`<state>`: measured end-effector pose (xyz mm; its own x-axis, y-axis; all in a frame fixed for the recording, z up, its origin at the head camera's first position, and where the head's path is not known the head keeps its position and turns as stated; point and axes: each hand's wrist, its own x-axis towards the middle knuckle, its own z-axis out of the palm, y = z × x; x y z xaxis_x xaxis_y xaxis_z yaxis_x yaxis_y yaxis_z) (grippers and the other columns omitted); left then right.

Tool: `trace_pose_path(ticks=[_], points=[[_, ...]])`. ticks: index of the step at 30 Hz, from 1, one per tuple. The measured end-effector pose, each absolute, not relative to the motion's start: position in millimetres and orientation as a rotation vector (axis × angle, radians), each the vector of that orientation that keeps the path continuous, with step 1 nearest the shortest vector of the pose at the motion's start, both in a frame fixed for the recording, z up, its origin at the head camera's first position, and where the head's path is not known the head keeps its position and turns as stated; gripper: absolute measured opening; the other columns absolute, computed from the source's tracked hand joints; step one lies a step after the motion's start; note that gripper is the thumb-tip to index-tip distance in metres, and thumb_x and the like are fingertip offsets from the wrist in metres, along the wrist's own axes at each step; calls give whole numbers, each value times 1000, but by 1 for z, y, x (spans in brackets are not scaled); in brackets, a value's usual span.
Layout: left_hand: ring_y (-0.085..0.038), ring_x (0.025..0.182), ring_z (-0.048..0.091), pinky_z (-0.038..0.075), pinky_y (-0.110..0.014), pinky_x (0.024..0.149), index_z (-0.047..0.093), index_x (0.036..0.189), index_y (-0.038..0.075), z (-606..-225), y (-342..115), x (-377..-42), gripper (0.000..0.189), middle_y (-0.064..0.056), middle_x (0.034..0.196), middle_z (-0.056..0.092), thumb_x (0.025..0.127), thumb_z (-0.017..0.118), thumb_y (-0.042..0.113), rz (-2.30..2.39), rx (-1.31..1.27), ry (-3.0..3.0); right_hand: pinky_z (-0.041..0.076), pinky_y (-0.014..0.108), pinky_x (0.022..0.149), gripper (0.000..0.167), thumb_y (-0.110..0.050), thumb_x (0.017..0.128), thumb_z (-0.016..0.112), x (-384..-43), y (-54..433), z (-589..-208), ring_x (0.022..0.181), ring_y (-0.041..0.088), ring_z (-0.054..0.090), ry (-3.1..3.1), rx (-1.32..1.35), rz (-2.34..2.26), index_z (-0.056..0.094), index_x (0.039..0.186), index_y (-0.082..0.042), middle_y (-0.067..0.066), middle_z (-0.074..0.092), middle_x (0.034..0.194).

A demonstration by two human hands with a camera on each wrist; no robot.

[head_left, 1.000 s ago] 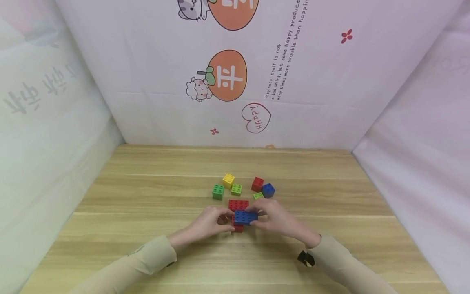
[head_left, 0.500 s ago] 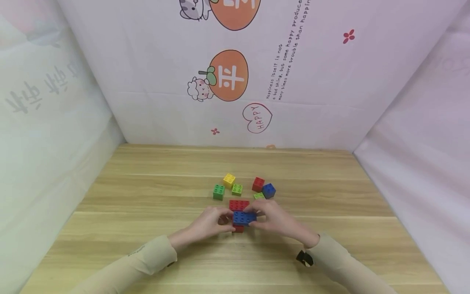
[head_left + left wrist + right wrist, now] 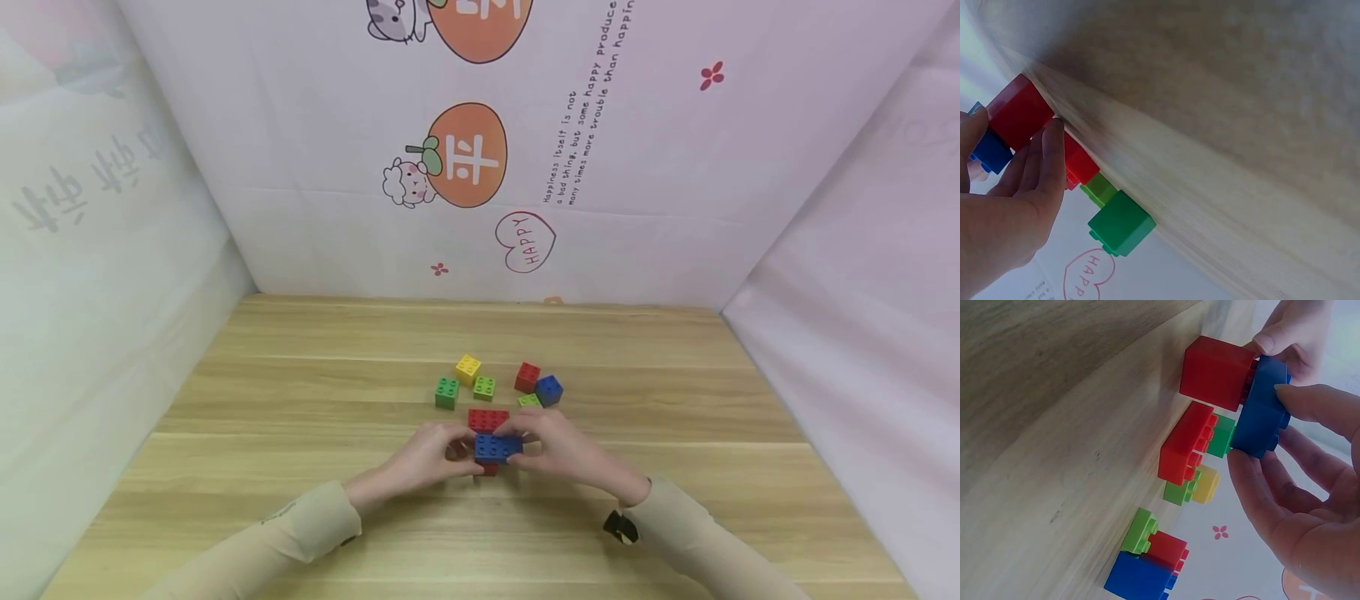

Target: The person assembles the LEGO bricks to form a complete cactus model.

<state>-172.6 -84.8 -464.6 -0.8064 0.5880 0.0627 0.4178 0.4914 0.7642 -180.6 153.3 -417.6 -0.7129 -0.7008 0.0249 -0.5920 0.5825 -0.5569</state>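
A long blue building brick lies across the top of a tall red brick standing on the table. My right hand pinches the blue brick between thumb and fingers at its right side. In the right wrist view, red studs show in a narrow gap under the blue brick. My left hand grips the red brick from the left, its thumb close to the seam between the two bricks. From the head view, most of the red brick is hidden beneath the blue one.
Just behind the hands lies a flat red brick. Farther back are green, yellow and lime bricks. To their right sit red, blue and lime ones. A printed white cloth rises behind the table.
The blue brick has shifted slightly left and toward the person with the right hand, covering more of the red brick. My left hand has hardly moved.
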Motion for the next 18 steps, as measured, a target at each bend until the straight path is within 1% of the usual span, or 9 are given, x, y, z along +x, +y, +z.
trace_pose_path(ticks=[5, 10, 18], points=[[-18, 92, 70, 58, -19, 78, 71, 106, 9, -465, -85, -173, 24, -4, 100, 75, 87, 76, 22, 1222, 863, 2522, 61, 32, 85, 31, -14, 86, 76, -180, 153, -418, 103, 16, 66, 2637, -1096, -768, 70, 116, -10, 5, 72, 115], [-16, 90, 70, 58, -20, 77, 72, 106, 10, -465, -84, -173, 23, -2, 99, 75, 87, 77, 22, 1209, 857, 2539, 60, 32, 86, 32, -20, 87, 77, -178, 153, -420, 102, 14, 66, 2656, -1100, -761, 69, 116, -11, 3, 72, 114], [-16, 88, 69, 57, -19, 76, 72, 105, 8, -466, -84, -173, 24, -4, 100, 75, 85, 78, 18, 1192, 858, 2560, 59, 23, 87, 31, -15, 87, 75, -177, 151, -424, 101, 14, 69, 2634, -1118, -829, 67, 116, -8, 5, 72, 113]])
